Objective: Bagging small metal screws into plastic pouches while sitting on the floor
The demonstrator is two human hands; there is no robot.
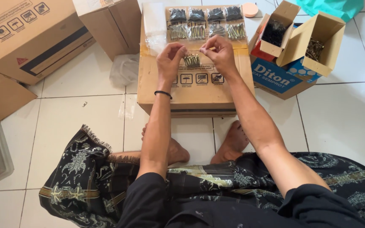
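Seated person's left hand (170, 59) and right hand (219, 52) pinch a small clear bag (192, 60) of screws between their fingers above a carton (195, 90); filled bags (205, 23) lie beyond; best kept upright, grip firm

Left hand (170, 59) and right hand (219, 52) pinching small clear plastic bag of brass-coloured screws (192, 60) above brown cardboard box (195, 90), filled screw bags (205, 24) at 12 o'clock, open cartons (300, 40) at 2 o'clock

Single head-worn view, steeply down over a near cardboard box (195, 90)
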